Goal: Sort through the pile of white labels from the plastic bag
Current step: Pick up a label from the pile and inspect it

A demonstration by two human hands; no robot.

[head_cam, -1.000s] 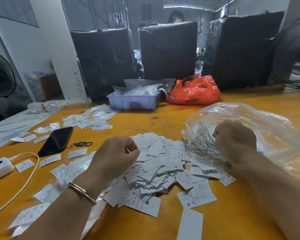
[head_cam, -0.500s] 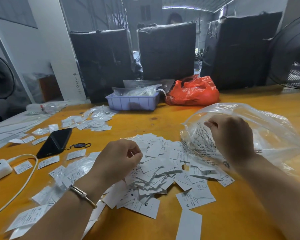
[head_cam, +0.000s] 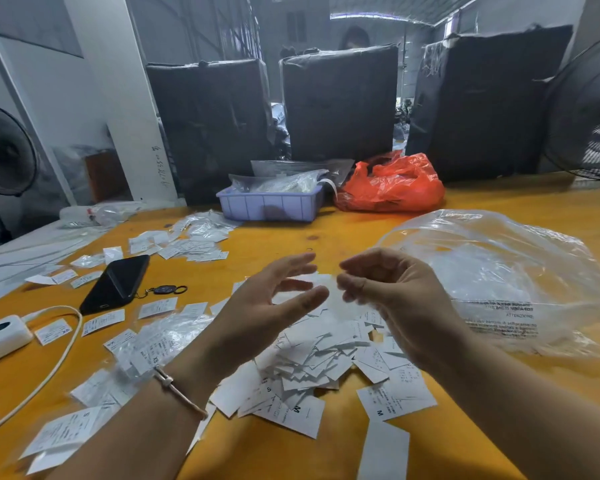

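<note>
Hands blurred, labels partly hidden

A loose pile of white labels is lying on the orange surface, the slips overlapping at mixed angles, several showing printed size letters such as "M" and "S". A clear plastic bag is lying crumpled and puffed up just to the right of the pile, its mouth facing the labels and black printed warning text showing on its near side.
</note>
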